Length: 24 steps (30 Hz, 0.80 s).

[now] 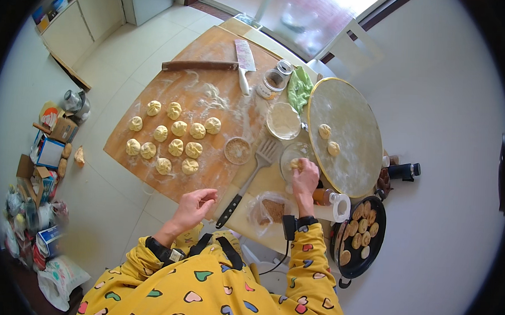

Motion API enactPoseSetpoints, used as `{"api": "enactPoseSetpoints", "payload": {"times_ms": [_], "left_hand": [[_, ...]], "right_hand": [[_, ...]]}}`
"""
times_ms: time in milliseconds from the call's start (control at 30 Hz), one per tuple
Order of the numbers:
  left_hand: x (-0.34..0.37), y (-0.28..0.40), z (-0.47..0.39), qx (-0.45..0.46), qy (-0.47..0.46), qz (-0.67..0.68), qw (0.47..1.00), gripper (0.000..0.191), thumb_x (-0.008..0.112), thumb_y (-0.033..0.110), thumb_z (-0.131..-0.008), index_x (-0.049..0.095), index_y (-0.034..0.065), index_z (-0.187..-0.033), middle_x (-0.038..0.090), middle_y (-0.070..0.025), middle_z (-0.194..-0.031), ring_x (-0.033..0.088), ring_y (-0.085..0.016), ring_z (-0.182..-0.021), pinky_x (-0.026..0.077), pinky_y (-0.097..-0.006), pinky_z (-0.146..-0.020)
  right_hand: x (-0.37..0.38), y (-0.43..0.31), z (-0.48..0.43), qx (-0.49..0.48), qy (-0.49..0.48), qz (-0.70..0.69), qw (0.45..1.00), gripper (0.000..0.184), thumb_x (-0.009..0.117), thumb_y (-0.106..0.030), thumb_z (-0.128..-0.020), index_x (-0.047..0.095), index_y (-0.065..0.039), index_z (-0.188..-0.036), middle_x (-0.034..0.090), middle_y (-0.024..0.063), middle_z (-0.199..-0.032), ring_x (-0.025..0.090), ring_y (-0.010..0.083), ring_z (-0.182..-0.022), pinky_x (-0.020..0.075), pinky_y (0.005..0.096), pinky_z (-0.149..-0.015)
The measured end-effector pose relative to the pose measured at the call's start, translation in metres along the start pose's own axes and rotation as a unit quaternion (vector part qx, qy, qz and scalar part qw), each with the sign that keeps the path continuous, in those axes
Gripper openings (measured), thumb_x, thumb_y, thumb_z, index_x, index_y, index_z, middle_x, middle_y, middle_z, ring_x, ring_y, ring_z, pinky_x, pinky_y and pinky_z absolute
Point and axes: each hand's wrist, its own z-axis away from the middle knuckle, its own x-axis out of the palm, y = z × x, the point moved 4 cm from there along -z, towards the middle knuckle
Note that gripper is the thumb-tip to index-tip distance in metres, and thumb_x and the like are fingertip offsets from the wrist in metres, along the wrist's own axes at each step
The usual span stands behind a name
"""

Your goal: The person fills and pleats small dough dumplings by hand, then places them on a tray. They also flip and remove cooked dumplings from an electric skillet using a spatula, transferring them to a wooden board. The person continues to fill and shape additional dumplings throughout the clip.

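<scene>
My right hand (305,176) pinches a small dough ball (295,163) over a shallow glass bowl (287,155). My left hand (194,207) hangs with curled fingers above the front edge of the floured wooden board (200,185); nothing shows in it. Several pleated dough buns (179,128) lie on the board, left of a small dish of brown crumbs (237,150). Two dough pieces (333,148) rest on a round, floured tray (351,124) at the right. A slotted metal spatula (251,178) with a black handle lies between my hands.
At the board's back are a cleaver (245,58), a dark wooden rod (201,65), open jars (272,83) and a green cloth (299,87). A plastic bag of brown crumbs (272,211), a bottle (322,196) and a black pan of round cakes (375,247) stand near my right arm.
</scene>
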Motion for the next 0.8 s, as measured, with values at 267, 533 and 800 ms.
{"api": "enactPoseSetpoints", "payload": {"times_ms": [267,533,800], "left_hand": [[-0.002,0.000,-0.004,0.015,0.005,0.002,1.000,0.029,0.060,0.003,-0.091,0.061,-0.0040,-0.119,0.070,-0.0144,-0.106,0.069,-0.018,-0.097,0.055,-0.0287,-0.083],[-0.012,-0.003,-0.001,-0.005,0.019,0.011,1.000,0.029,0.058,0.002,-0.092,0.061,-0.0034,-0.120,0.070,-0.0125,-0.106,0.069,-0.016,-0.096,0.055,-0.0281,-0.084],[-0.014,-0.002,-0.006,0.008,0.020,0.000,1.000,0.030,0.059,0.002,-0.092,0.061,-0.0035,-0.121,0.070,-0.0126,-0.107,0.068,-0.016,-0.096,0.055,-0.0280,-0.084]], "right_hand": [[-0.010,-0.080,-0.006,-0.120,0.047,-0.189,0.973,0.027,0.071,-0.006,-0.075,0.067,-0.011,-0.100,0.066,0.0100,-0.101,0.061,0.0310,-0.097,0.0502,0.0408,-0.085],[0.040,-0.159,0.008,-0.260,-0.074,-0.174,0.947,0.026,0.069,-0.004,-0.071,0.072,-0.009,-0.097,0.069,0.0069,-0.098,0.061,0.0283,-0.096,0.0508,0.0379,-0.086],[0.048,-0.144,-0.015,-0.021,-0.163,-0.237,0.958,0.025,0.077,-0.013,-0.070,0.075,-0.009,-0.095,0.069,0.0113,-0.091,0.065,0.0268,-0.087,0.0518,0.0365,-0.081]]}}
